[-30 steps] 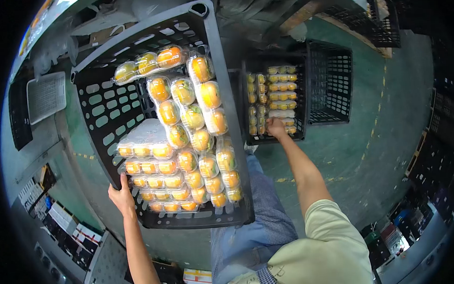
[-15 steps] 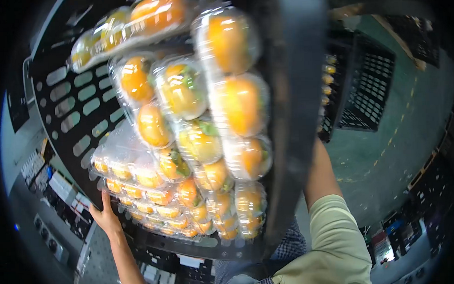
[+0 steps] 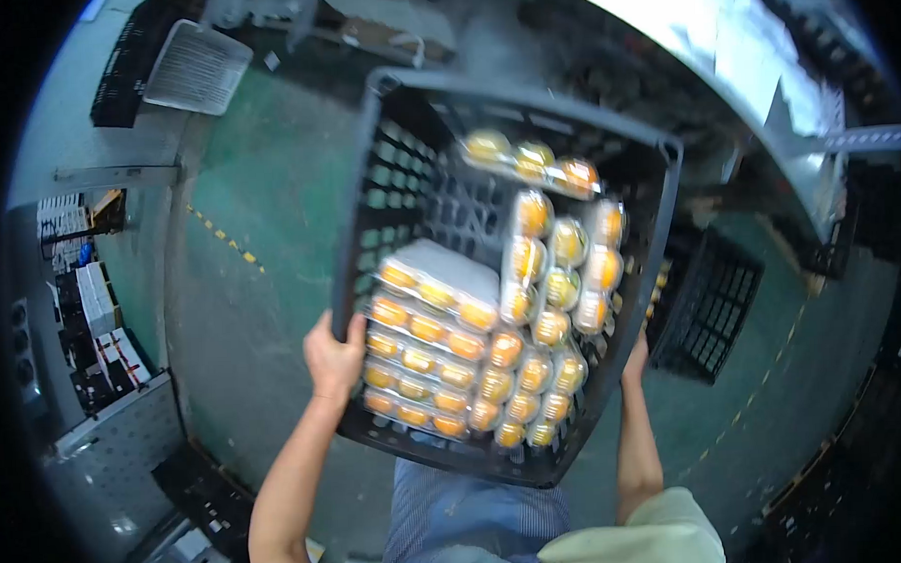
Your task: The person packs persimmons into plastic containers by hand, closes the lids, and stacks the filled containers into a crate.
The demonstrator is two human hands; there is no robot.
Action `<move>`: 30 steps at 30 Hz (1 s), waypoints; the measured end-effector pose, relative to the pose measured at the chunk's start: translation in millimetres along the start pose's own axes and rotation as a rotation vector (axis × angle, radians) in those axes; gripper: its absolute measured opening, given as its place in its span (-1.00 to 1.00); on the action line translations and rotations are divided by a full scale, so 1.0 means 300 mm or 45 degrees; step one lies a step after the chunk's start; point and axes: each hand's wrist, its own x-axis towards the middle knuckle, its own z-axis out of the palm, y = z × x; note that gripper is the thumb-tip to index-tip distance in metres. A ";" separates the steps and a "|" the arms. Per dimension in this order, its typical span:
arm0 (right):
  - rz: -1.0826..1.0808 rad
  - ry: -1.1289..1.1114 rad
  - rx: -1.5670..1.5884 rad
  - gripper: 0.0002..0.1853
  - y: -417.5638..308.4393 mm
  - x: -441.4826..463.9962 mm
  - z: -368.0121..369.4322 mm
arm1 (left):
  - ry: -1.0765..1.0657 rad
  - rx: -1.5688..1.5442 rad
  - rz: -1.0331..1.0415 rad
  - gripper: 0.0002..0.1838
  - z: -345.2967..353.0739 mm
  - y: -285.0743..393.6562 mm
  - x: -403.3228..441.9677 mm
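Note:
A black slatted plastic crate [image 3: 658, 244] is carried in front of my body, tilted so its inside faces me. My left hand [image 3: 336, 360] is wrapped round the crate's left edge, thumb on the rim. On the opposite side my right hand [image 3: 635, 359] grips the right edge, its fingers partly hidden behind the wall. Clear plastic packs of orange-yellow fruit [image 3: 427, 327] lie stacked at the left inside. Upright packs [image 3: 562, 288] stand in rows at the right, and one more pack [image 3: 533, 161] rests near the far wall.
Another black crate [image 3: 719, 302] stands on the green floor [image 3: 273, 317] at right, beside yellow-orange fruit packs. A shelf or counter [image 3: 731, 63] runs along the upper right. A pale grey basket [image 3: 200, 67] is at the upper left, and dark crates [image 3: 205, 489] sit lower left.
The crate has moved away from the camera, and its whole rim now shows. My view has turned, bringing in the shelf and more floor. My left hand now holds higher on the side.

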 end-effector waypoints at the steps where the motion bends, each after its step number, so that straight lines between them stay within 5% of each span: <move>1: 0.055 0.159 0.241 -0.64 -0.228 -0.093 -0.077 | 0.036 0.012 0.054 -0.67 0.004 -0.017 0.003; 7: -0.473 0.708 0.518 -0.78 -0.788 -0.475 -0.262 | -0.046 -0.062 0.041 -0.56 -0.041 -0.043 -0.010; 11: -0.746 0.579 0.514 -0.83 -1.039 -0.864 0.086 | -0.317 -0.371 0.087 -0.48 0.016 -0.133 0.028; 14: -0.472 0.270 0.656 -0.80 -1.098 -1.119 0.475 | -0.551 -0.574 0.442 -0.32 0.011 -0.296 0.041; 17: -0.531 0.163 0.326 -0.81 -1.181 -1.287 0.695 | -0.708 -0.872 0.272 -0.32 -0.249 -0.549 -0.039; 19: -0.935 0.441 -0.283 -0.82 -1.183 -1.305 0.763 | -0.837 -1.001 0.209 -0.40 -0.366 -0.841 -0.065; 22: -0.653 0.466 -0.182 -0.88 -1.213 -1.301 0.797 | -0.907 -0.819 -0.349 -0.72 -0.467 -1.300 -0.071; 24: -0.568 0.463 -0.258 -0.84 -1.203 -1.284 0.802 | -0.681 -0.914 -0.611 -0.79 -0.472 -1.549 -0.099; 30: -0.504 0.572 -0.401 -0.69 -1.218 -1.282 0.830 | -0.547 -1.181 -0.899 -0.79 -0.574 -1.654 -0.002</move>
